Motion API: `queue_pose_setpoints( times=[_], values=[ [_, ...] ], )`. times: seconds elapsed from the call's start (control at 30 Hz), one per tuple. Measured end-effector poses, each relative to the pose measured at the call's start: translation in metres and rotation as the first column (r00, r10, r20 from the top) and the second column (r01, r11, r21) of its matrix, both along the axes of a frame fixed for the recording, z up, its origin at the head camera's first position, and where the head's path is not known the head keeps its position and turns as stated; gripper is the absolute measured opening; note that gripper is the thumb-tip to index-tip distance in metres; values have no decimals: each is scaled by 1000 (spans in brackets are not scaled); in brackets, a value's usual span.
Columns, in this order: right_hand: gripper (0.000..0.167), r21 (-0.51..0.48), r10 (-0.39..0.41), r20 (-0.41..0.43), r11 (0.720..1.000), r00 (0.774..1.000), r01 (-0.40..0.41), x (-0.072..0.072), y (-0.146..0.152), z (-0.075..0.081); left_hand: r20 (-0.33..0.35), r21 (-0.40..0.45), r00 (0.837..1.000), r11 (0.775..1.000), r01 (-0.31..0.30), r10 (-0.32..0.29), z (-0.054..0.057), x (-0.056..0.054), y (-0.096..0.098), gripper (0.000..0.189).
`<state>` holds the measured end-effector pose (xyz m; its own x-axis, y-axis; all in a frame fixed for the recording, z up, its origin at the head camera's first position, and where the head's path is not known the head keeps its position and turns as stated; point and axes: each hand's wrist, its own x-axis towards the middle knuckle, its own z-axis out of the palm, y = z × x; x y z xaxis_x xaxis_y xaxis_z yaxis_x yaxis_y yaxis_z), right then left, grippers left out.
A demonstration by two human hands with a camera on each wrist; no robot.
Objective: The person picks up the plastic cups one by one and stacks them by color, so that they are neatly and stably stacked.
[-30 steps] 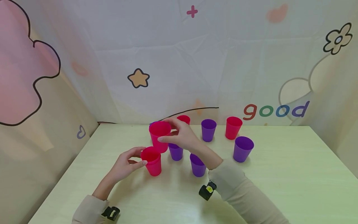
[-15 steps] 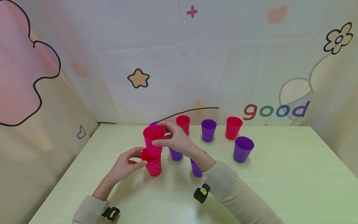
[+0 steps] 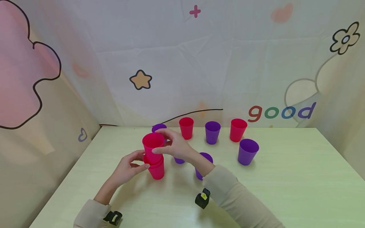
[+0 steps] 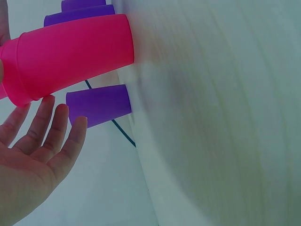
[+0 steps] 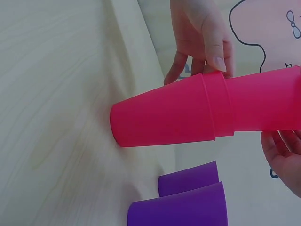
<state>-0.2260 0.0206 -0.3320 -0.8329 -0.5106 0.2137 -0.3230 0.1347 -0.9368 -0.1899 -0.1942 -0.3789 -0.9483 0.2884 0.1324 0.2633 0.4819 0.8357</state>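
A stack of nested red cups (image 3: 156,172) stands upright on the table, two rims showing one above the other. My left hand (image 3: 125,169) holds it near the top from the left, thumb and fingers around the rim. My right hand (image 3: 179,147) grips another red cup (image 3: 149,151) by its side. The bottom of that cup is inside the stack's mouth, its upper part standing well above the rim. In the right wrist view the held cup (image 5: 263,103) lines up with the stack (image 5: 164,115), and my left thumb touches the stack's rim.
Close to my right forearm stand two purple cups, one (image 3: 179,161) mostly hidden by my hand, the other (image 3: 206,157) partly by my wrist. Farther back are a purple cup (image 3: 159,127), a red cup (image 3: 186,129) and several more. A printed cloth (image 3: 171,63) hangs behind the table.
My right hand has moved left and down with the red cup, whose bottom has passed into the mouth of the stack. The left hand has stayed in place on the stack.
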Motion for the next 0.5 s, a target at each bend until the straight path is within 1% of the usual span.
queue_pose_setpoints(
  times=[0.07,0.13,0.33,0.5],
  values=[
    [61,12,1,4,1000,1000,-1,0,0,-1,5,-4,1000,1000,-2,2,3,2,1,51],
    [62,24,9,10,1000,1000,-9,-1,-1,-2,8,0,1000,1000,-2,2,0,0,0,51],
    [65,78,36,10,996,999,-37,-2,-1,-5,-10,-2,1000,1000,8,-8,18,12,7,46],
    [64,114,58,-6,992,998,-57,-4,-2,-6,-18,-21,1000,1000,-2,1,22,14,9,43]
  ],
)
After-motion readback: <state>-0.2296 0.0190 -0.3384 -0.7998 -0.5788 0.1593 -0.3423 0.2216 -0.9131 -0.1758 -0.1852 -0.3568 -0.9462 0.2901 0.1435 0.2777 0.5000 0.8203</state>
